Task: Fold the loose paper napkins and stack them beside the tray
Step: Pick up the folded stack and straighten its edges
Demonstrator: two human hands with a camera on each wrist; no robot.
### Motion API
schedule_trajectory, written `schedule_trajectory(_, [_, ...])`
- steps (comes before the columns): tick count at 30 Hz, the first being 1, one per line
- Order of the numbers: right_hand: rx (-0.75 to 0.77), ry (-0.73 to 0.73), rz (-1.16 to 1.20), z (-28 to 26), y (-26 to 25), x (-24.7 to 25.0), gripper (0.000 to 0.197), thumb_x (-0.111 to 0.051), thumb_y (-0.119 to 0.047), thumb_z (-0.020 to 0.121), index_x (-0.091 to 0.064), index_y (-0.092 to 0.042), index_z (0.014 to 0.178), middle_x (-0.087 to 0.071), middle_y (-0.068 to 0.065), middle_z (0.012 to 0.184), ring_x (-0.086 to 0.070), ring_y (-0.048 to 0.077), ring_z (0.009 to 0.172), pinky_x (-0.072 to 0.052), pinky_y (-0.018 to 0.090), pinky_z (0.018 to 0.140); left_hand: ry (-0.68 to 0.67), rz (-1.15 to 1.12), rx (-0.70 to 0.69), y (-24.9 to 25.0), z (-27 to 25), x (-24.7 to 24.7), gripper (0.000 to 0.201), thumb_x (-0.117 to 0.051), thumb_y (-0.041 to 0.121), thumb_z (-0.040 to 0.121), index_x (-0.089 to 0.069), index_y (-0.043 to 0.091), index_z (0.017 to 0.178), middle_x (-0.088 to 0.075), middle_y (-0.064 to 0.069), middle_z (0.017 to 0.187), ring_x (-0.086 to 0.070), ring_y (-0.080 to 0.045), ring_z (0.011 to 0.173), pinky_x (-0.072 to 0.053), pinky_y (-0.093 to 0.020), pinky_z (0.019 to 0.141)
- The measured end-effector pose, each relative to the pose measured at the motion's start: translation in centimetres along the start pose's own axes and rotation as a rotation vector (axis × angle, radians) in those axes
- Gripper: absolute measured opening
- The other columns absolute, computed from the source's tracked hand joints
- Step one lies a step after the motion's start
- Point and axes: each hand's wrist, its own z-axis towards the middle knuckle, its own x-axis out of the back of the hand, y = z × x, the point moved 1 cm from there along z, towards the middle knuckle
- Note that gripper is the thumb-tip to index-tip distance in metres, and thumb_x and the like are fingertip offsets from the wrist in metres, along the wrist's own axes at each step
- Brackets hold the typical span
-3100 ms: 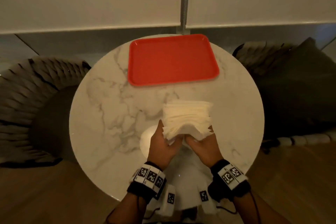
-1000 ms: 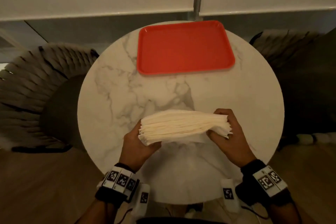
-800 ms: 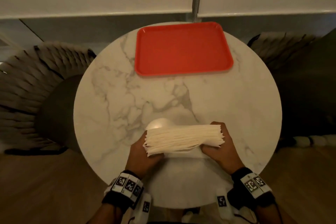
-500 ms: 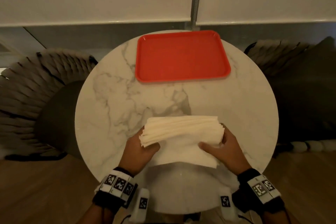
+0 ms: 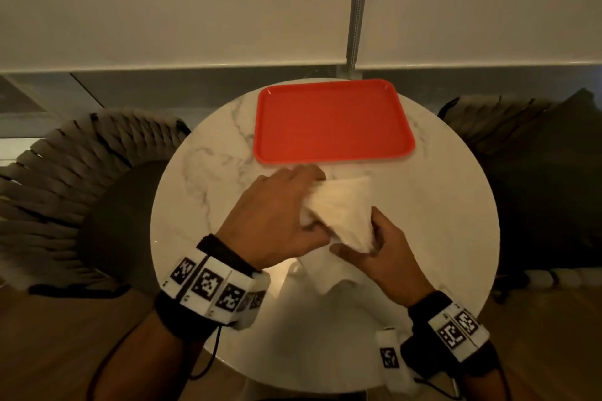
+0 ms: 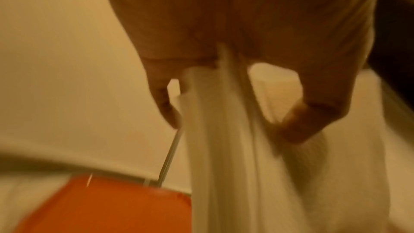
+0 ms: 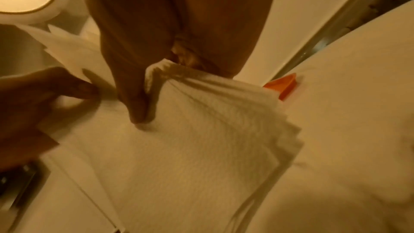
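**Napkin stack held near tray**

While both hands grip it, the thick stack of white paper napkins [image 5: 342, 210] sits raised over the round white marble table [image 5: 202, 192], just short of the red rectangular plastic tray [image 5: 332, 122]. Left hand [image 5: 277, 221] clasps its left edge; right hand [image 5: 381, 254] pinches the near corner.

No words, brands or numbers can be read in any view. The only signs are black-and-white square code markers (patterns, not letters) on the white blocks of the two wristbands: three show in a row on the left wristband [image 5: 208, 285], nearer the tray [image 5: 332, 120] than the others, two sit side by side on the right wristband [image 5: 457, 332], and one more stands on a small white block [image 5: 389, 356] just left of that band. The tray itself bears no print.
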Motion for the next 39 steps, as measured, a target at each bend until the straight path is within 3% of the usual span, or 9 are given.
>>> schedule_trajectory(3, [-0.043, 0.02, 0.156, 0.2, -0.3, 0.8, 0.055, -0.079, -0.019, 0.072, -0.056, -0.023, 0.122, -0.07, -0.011, 0.114, -0.066, 0.01, 0.107, -0.056, 0.026, 0.084, 0.126, -0.598, 0.218, -1.7, -1.7, -1.4, 0.087, -0.083, 0.048, 0.059, -0.042, 0.037, 0.134, -0.055, 0.021, 0.127, -0.055, 0.003, 0.116, -0.046, -0.015, 0.093])
schedule_trajectory(5, [-0.064, 0.038, 0.219, 0.4, -0.1, 1.3, 0.058, -0.079, -0.017, 0.072, -0.055, -0.022, 0.125, -0.07, -0.01, 0.115, -0.066, 0.008, 0.106, -0.056, 0.024, 0.08, 0.056, -0.752, 0.312, -2.2, -2.8, -3.6, 0.108, -0.089, 0.05, 0.052, -0.033, 0.038, 0.144, -0.049, 0.025, 0.138, -0.047, 0.005, 0.128, -0.042, -0.022, 0.103])
schedule_trajectory(10, [-0.155, 0.071, 0.28, 0.5, 2.4, -0.2, 0.064, -0.077, -0.02, 0.073, -0.052, -0.02, 0.132, -0.068, -0.004, 0.117, -0.066, 0.008, 0.105, -0.055, 0.021, 0.076, 0.171, -1.047, 0.47, -1.0, -3.3, -10.0, 0.073, -0.07, 0.034, 0.059, -0.052, 0.024, 0.129, -0.067, 0.01, 0.114, -0.063, -0.007, 0.107, -0.052, -0.024, 0.082])
schedule_trajectory(14, [-0.092, 0.139, 0.194, -0.2, 3.6, -1.6, 0.057, -0.069, -0.021, 0.077, -0.052, -0.003, 0.129, -0.067, 0.0, 0.115, -0.065, 0.003, 0.104, -0.05, 0.013, 0.081, 0.398, -1.052, 0.481, 0.0, -3.5, -12.7, 0.07, -0.057, 0.025, 0.067, -0.051, -0.003, 0.131, -0.069, -0.008, 0.111, -0.067, -0.015, 0.101, -0.054, -0.028, 0.083])
schedule_trajectory(16, [-0.09, 0.169, 0.182, -0.8, 4.4, -1.6, 0.061, -0.065, -0.034, 0.073, -0.058, 0.0, 0.123, -0.069, 0.004, 0.113, -0.066, 0.004, 0.104, -0.049, 0.014, 0.084, 0.446, -1.004, 0.465, 0.2, -3.9, -13.3, 0.065, -0.057, 0.025, 0.071, -0.05, -0.005, 0.128, -0.071, 0.004, 0.108, -0.067, -0.008, 0.099, -0.054, -0.024, 0.083])
schedule_trajectory(22, [-0.203, 0.155, 0.127, -2.2, 6.5, -2.0, 0.041, -0.073, -0.013, 0.079, -0.057, -0.019, 0.116, -0.062, -0.012, 0.112, -0.059, -0.018, 0.098, -0.042, 0.001, 0.083, 0.413, -0.944, 0.465, 0.1, -4.9, -14.7, 0.043, -0.063, 0.035, 0.072, -0.052, 0.026, 0.112, -0.067, 0.034, 0.1, -0.064, 0.011, 0.094, -0.048, -0.008, 0.078])
schedule_trajectory(30, [-0.219, 0.16, 0.147, -0.9, 5.4, -2.3, 0.07, -0.077, -0.035, 0.066, -0.056, -0.012, 0.129, -0.069, -0.001, 0.119, -0.065, 0.01, 0.111, -0.051, 0.025, 0.094, 0.355, -0.908, 0.541, -0.5, -3.9, -13.8, 0.05, -0.062, 0.033, 0.067, -0.048, 0.039, 0.114, -0.068, 0.033, 0.099, -0.064, 0.011, 0.095, -0.048, -0.008, 0.079])
schedule_trajectory(34, [-0.317, 0.013, 0.128, 0.4, 3.1, -0.9, 0.055, -0.08, -0.014, 0.076, -0.055, -0.029, 0.122, -0.068, -0.008, 0.115, -0.066, 0.007, 0.103, -0.054, 0.021, 0.082, 0.225, -0.911, 0.624, -1.2, -2.7, -11.7, 0.039, -0.058, 0.027, 0.073, -0.056, 0.034, 0.11, -0.069, 0.012, 0.102, -0.066, -0.006, 0.098, -0.053, -0.025, 0.082])
schedule_trajectory(39, [-0.424, -0.016, 0.318, 1.0, 0.2, 0.5, 0.055, -0.077, -0.026, 0.072, -0.051, -0.025, 0.12, -0.068, 0.002, 0.117, -0.069, 0.022, 0.101, -0.057, 0.043, 0.088, 0.116, -1.203, 0.86, -1.5, -1.7, -9.6, 0.046, -0.065, 0.034, 0.07, -0.063, 0.018, 0.113, -0.074, -0.003, 0.108, -0.069, -0.029, 0.102, -0.053, -0.055, 0.094])
